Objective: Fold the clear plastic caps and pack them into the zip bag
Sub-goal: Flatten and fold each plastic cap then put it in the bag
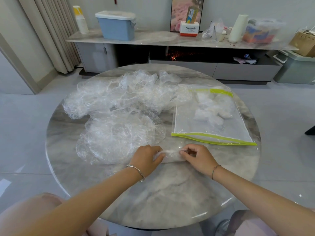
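Note:
A narrow, rolled-up clear plastic cap (172, 155) lies on the round marble table (170, 198) near its middle. My left hand (146, 157) grips its left end and my right hand (197, 157) pinches its right end. A spread-out clear cap (117, 137) lies just left of my hands, and a heap of several crumpled clear caps (119, 94) sits behind it. The zip bag (209, 132) with a lime-green zipper strip lies flat to the right, its mouth toward me, with several folded caps (211, 108) inside.
Beyond the table stands a long low cabinet (153, 40) carrying a blue bin (117, 26), paper cups, a white box and other clutter. A green storage box (296, 68) sits on the floor at the far right. Curtains hang at the left.

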### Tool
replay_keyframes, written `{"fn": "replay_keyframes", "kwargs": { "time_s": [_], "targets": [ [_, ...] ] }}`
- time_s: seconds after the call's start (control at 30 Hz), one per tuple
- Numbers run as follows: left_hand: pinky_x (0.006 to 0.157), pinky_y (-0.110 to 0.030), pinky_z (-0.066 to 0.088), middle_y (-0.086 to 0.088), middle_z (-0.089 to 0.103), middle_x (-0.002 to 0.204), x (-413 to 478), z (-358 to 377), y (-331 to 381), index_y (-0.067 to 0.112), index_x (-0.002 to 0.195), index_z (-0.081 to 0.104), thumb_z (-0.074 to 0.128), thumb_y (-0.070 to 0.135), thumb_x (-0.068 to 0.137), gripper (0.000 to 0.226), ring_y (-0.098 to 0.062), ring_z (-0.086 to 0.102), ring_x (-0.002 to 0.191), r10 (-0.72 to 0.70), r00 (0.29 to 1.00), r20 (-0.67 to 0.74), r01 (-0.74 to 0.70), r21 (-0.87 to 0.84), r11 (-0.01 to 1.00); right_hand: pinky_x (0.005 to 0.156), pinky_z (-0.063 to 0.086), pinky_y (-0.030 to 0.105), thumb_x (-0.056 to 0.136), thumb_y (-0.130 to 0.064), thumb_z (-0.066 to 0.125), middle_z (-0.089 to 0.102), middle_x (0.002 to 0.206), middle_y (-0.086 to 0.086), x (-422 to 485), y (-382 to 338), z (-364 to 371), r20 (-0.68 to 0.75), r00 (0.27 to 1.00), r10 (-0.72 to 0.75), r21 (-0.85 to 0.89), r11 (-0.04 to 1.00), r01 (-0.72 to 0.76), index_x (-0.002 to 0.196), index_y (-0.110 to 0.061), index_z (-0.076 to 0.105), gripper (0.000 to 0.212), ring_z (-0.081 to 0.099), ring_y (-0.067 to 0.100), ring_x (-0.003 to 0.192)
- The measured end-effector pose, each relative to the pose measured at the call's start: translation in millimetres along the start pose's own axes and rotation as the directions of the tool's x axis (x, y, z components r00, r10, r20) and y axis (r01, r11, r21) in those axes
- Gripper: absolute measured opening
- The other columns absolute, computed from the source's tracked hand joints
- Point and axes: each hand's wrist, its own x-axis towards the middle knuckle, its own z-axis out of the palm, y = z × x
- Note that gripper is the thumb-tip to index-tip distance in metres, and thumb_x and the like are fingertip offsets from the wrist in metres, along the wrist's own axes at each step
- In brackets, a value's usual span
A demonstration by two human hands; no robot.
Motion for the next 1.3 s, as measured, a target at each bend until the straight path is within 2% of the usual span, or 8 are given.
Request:
{"fn": "replay_keyframes", "kwargs": {
  "time_s": [0.27, 0.33, 0.43, 0.53, 0.67, 0.8, 1.03, 1.3],
  "targets": [
    [0.089, -0.025, 0.037, -0.001, 0.059, 0.105, 0.7, 3.9, -0.2, 0.024, 0.128, 0.046, 0.054, 0.034, 0.091, 0.039, -0.018, 0.055, 0.1, -0.064, 0.996, 0.065, 0.06, 0.059, 0.996, 0.06, 0.044, 0.027, 0.082, -0.019, 0.071, 0.057, 0.056, -0.007, 5.0, 0.3, 9.9, -0.009, 0.994, 0.108, -0.036, 0.993, -0.108, 0.071, -0.022, 0.058, 0.018, 0.048, 0.005, 0.052],
    [0.092, -0.025, 0.037, 0.002, 0.053, 0.117, 2.2, 2.5, -3.1, 0.025, 0.133, 0.044, 0.063, 0.029, 0.085, 0.052, -0.017, 0.052, 0.107, 0.07, 0.997, 0.031, -0.074, 0.147, 0.986, 0.06, 0.045, 0.03, 0.081, -0.021, 0.071, 0.054, 0.056, -0.007, 7.1, 0.8, 11.6, -0.013, 0.994, 0.112, -0.089, 0.99, -0.113, 0.07, -0.024, 0.056, 0.019, 0.047, 0.008, 0.054],
    [0.088, -0.027, 0.043, 0.003, 0.062, 0.113, 7.3, 7.1, -12.4, 0.028, 0.113, 0.063, 0.081, 0.018, 0.063, 0.054, -0.016, 0.06, 0.098, 0.361, 0.932, 0.04, -0.357, 0.273, 0.893, 0.06, 0.043, 0.03, 0.08, -0.023, 0.071, 0.05, 0.056, -0.009, 8.2, -1.1, 12.5, -0.015, 0.994, 0.11, -0.16, 0.981, -0.111, 0.069, -0.027, 0.054, 0.021, 0.045, 0.006, 0.054],
    [0.085, -0.025, 0.046, 0.009, 0.068, 0.106, 5.2, 11.5, -17.3, 0.029, 0.107, 0.068, 0.058, 0.026, 0.08, 0.029, -0.012, 0.065, 0.09, 0.464, 0.88, 0.099, -0.469, 0.329, 0.819, 0.061, 0.041, 0.029, 0.082, -0.025, 0.068, 0.051, 0.063, -0.008, 5.1, -2.4, 11.1, 0.014, 0.997, 0.081, -0.255, 0.964, -0.075, 0.079, -0.025, 0.054, 0.014, 0.044, 0.005, 0.057],
    [0.084, -0.026, 0.051, 0.007, 0.065, 0.116, -1.8, 8.7, -20.2, 0.027, 0.121, 0.061, 0.031, 0.042, 0.089, 0.047, -0.013, 0.064, 0.098, 0.338, 0.907, 0.25, -0.403, 0.287, 0.869, 0.066, 0.037, 0.022, 0.084, -0.025, 0.061, 0.054, 0.092, -0.007, -1.4, -6.6, 5.1, -0.026, 0.961, -0.275, -0.457, 0.858, 0.233, 0.098, -0.02, 0.059, 0.015, 0.052, 0.011, 0.076],
    [0.102, -0.027, 0.028, 0.004, 0.041, 0.134, -3.8, 0.9, -2.7, 0.03, 0.142, 0.038, 0.01, 0.058, 0.085, 0.069, -0.016, 0.04, 0.119, 0.165, 0.92, 0.356, -0.235, 0.163, 0.958, 0.074, 0.039, 0.023, 0.083, -0.027, 0.053, 0.056, 0.093, -0.007, -10.3, -13.1, 2.0, 0.058, 0.843, -0.535, -0.503, 0.714, 0.488, 0.094, -0.019, 0.061, 0.016, 0.053, 0.011, 0.083],
    [0.101, -0.022, 0.022, 0.004, 0.043, 0.117, 3.0, -3.1, -1.1, 0.028, 0.141, 0.038, 0.019, 0.037, 0.088, 0.057, -0.007, 0.029, 0.101, 0.032, 0.88, 0.474, 0.007, -0.081, 0.997, 0.079, 0.028, 0.021, 0.074, -0.059, 0.059, 0.056, 0.1, -0.01, -23.6, -6.6, 5.9, 0.354, 0.792, -0.497, -0.528, 0.592, 0.608, 0.1, -0.025, 0.06, 0.043, 0.05, 0.008, 0.085],
    [0.103, -0.025, 0.024, 0.006, 0.044, 0.116, 1.0, -4.4, -3.4, 0.031, 0.14, 0.039, 0.03, 0.041, 0.073, 0.068, -0.008, 0.028, 0.1, 0.048, 0.888, 0.457, -0.016, -0.074, 0.997, 0.079, 0.036, 0.024, 0.075, -0.048, 0.056, 0.057, 0.094, -0.009, -10.7, -5.0, 11.6, 0.243, 0.877, -0.415, -0.483, 0.732, 0.481, 0.093, -0.024, 0.066, 0.031, 0.05, 0.008, 0.087]
  ]
}}
